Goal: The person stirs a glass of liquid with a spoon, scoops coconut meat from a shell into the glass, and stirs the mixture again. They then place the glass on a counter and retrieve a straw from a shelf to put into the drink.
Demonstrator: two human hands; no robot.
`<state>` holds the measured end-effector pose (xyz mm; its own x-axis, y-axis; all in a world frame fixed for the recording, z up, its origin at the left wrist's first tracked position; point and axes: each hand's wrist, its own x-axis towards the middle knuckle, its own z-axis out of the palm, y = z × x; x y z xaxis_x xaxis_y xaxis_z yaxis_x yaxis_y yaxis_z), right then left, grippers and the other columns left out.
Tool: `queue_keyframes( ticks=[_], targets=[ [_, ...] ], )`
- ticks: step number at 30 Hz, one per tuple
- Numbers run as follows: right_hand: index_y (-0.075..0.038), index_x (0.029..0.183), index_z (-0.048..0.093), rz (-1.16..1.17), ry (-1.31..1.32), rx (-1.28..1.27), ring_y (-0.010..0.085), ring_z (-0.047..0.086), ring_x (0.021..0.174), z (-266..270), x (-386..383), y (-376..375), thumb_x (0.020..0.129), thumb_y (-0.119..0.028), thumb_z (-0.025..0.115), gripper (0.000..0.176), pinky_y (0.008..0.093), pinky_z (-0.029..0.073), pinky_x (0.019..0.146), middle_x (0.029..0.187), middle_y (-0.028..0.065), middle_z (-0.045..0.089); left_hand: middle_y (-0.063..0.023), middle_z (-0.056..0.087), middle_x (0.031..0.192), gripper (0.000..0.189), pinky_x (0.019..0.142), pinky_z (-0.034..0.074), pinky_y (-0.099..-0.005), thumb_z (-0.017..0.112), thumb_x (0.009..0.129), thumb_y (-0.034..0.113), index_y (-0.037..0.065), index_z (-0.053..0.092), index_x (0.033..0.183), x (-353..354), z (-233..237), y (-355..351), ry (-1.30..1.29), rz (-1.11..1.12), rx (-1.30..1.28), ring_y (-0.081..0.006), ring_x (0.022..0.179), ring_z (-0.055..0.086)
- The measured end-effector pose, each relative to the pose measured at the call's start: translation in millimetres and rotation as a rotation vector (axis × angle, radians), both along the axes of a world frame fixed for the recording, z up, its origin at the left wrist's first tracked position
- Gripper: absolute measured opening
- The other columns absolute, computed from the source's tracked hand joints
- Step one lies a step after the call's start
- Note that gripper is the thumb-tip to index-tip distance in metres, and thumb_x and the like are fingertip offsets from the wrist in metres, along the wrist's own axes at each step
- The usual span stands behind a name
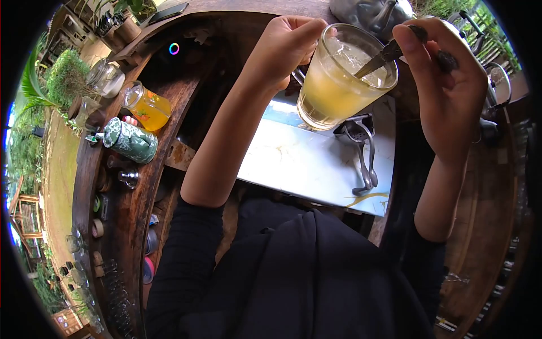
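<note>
My left hand (291, 48) is closed on the handle of a glass mug (339, 85) of pale yellow drink, raised above the white marbled board. My right hand (446, 73) pinches the handle of a metal spoon (381, 59), whose lower end dips into the drink. The mug tilts slightly. Below it and to the right, a metal citrus squeezer (366, 158) lies on the white board (305, 164), touched by neither hand.
On the wooden counter (180, 85) at the left stand an orange drink jar (149, 107), a green speckled enamel pot (130, 140) and a glass jar (105, 78). A metal kettle (372, 14) is at the back, and a phone (169, 12) lies back left.
</note>
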<state>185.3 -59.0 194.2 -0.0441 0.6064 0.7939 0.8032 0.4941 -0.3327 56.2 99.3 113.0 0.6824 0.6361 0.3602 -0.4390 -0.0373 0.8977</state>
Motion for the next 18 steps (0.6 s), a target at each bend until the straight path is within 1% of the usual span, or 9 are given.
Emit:
queue_keyframes(
  ticks=[1, 3, 6, 8, 10, 12, 14, 18],
  targets=[
    [0.0, 0.097, 0.062, 0.0, -0.001, 0.0, 0.0, 0.048, 0.069, -1.4, 1.9, 1.3, 0.085, -0.008, 0.061, 0.015, 0.0133, 0.039, 0.059, 0.081, -0.0014, 0.059, 0.0002, 0.059, 0.068, 0.02, 0.056, 0.044, -0.0186, 0.065, 0.08, 0.023, 0.003, 0.064, 0.077, 0.2, 0.2, -0.4, 0.016, 0.025, -0.002, -0.0048, 0.059, 0.055],
    [0.0, 0.098, 0.062, -0.005, 0.077, -0.021, 0.0003, 0.049, 0.068, -3.4, 5.2, 2.6, 0.085, -0.009, 0.062, 0.016, 0.0148, 0.043, 0.062, 0.081, -0.0015, 0.059, 0.0004, 0.06, 0.068, 0.02, 0.055, 0.044, -0.0183, 0.066, 0.079, 0.023, 0.003, 0.064, 0.076, -1.2, -0.8, 2.2, 0.027, 0.001, -0.004, -0.0045, 0.059, 0.055],
    [0.0, 0.099, 0.062, -0.014, 0.066, -0.068, 0.0004, 0.049, 0.067, -3.6, 9.9, 1.4, 0.085, -0.011, 0.062, 0.017, 0.0154, 0.043, 0.063, 0.082, -0.0018, 0.059, 0.0008, 0.059, 0.068, 0.019, 0.055, 0.044, -0.0178, 0.066, 0.079, 0.022, 0.004, 0.064, 0.076, -3.7, -1.0, 3.9, 0.042, -0.033, -0.003, -0.004, 0.058, 0.055],
    [0.0, 0.099, 0.062, -0.016, 0.07, -0.053, 0.0002, 0.048, 0.067, -5.0, 12.0, 2.2, 0.085, -0.011, 0.062, 0.018, 0.0155, 0.044, 0.063, 0.082, -0.0018, 0.058, 0.001, 0.059, 0.067, 0.018, 0.055, 0.044, -0.0176, 0.066, 0.079, 0.022, 0.005, 0.064, 0.076, -3.6, -1.9, 4.2, 0.045, -0.042, -0.001, -0.0037, 0.058, 0.055],
    [0.001, 0.1, 0.062, -0.018, 0.074, -0.038, 0.0, 0.048, 0.067, -5.3, 12.1, 2.6, 0.085, -0.011, 0.062, 0.019, 0.0155, 0.044, 0.063, 0.082, -0.0018, 0.058, 0.001, 0.059, 0.067, 0.018, 0.055, 0.044, -0.0176, 0.066, 0.079, 0.022, 0.005, 0.064, 0.076, -2.1, -4.5, 4.6, 0.036, -0.006, -0.02, -0.0037, 0.058, 0.055],
    [0.001, 0.101, 0.062, -0.023, 0.137, -0.03, 0.0004, 0.048, 0.069, -5.1, 10.7, 2.0, 0.085, -0.01, 0.062, 0.019, 0.0157, 0.043, 0.064, 0.082, -0.0014, 0.059, 0.0009, 0.059, 0.066, 0.018, 0.055, 0.044, -0.0178, 0.066, 0.079, 0.022, 0.004, 0.064, 0.075, -2.6, -4.3, 4.2, 0.037, -0.005, -0.018, -0.0036, 0.058, 0.055],
    [0.001, 0.1, 0.062, -0.027, 0.126, -0.03, 0.0008, 0.049, 0.07, -4.0, 9.6, 1.2, 0.085, -0.009, 0.062, 0.019, 0.0156, 0.043, 0.065, 0.083, -0.001, 0.059, 0.0009, 0.059, 0.066, 0.018, 0.055, 0.044, -0.0179, 0.066, 0.079, 0.022, 0.004, 0.064, 0.075, -2.8, -4.6, 3.3, 0.037, -0.004, -0.015, -0.0036, 0.058, 0.055],
    [0.003, 0.099, 0.062, -0.029, 0.143, -0.052, 0.0021, 0.05, 0.073, -1.6, 5.5, -1.6, 0.085, -0.007, 0.061, 0.017, 0.0147, 0.041, 0.067, 0.084, 0.0004, 0.06, 0.0016, 0.058, 0.064, 0.018, 0.052, 0.042, -0.0169, 0.066, 0.079, 0.022, 0.004, 0.064, 0.074, -4.3, -5.0, 3.7, 0.032, -0.033, -0.025, -0.0027, 0.055, 0.053]
  ],
)
